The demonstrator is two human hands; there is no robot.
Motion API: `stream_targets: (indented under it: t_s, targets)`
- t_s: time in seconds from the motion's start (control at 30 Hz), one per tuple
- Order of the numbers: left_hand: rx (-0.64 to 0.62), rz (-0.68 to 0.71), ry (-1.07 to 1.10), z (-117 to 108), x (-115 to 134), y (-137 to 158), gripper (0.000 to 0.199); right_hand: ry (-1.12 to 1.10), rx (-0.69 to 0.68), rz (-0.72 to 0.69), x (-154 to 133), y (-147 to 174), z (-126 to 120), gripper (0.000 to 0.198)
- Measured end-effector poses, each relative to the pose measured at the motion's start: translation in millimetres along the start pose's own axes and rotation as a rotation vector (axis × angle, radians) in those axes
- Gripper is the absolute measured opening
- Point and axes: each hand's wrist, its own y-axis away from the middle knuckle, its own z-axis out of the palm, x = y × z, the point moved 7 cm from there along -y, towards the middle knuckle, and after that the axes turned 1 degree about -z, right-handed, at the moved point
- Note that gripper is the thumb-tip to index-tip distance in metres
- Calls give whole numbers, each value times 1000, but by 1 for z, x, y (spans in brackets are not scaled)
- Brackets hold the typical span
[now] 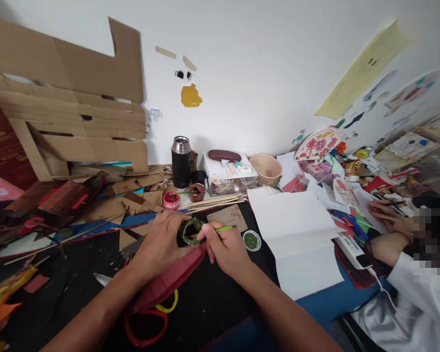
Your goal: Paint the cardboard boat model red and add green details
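My left hand (165, 239) is closed around a small jar of green paint (191, 230), whose open mouth faces up toward me. Between the fingers of my right hand (223, 247) is a thin paintbrush (225, 228) with a green handle; its tip is inside the jar, with the bristles hidden. Right of my right hand lies a round lid (252, 240) coated with green paint. A dark red folded piece (172, 278) sits beneath my hands, partly covered by them. Scissors with red handles (146, 330) and a yellow handle loop (169, 301) show below it.
Behind my hands stand a black thermos (181, 166), an open brown paint jar (197, 192), a red-smeared lid (171, 200) and wooden sticks (216, 201). White paper (297, 215) covers the right side. Cardboard (69, 93) leans on the wall. Another person's hand (388, 212) is at far right.
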Motion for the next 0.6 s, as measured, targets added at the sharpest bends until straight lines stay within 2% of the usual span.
stream_targets:
  t_s: [0.1,0.3,0.43,0.6]
  targets:
    - [-51,-21,31,2,2,0,38,121,-17,-32,-3,-5,0,50]
    - [-62,-102,125,3,-6,0,45,202,68,-156,-17,-8,-15,46]
    - [-30,-130,150,0,-6,-1,44,234,76,-201,-22,-2,-13,41]
    - [-74,-94,137,3,3,-1,37,267,93,-234,-26,-1,-4,39]
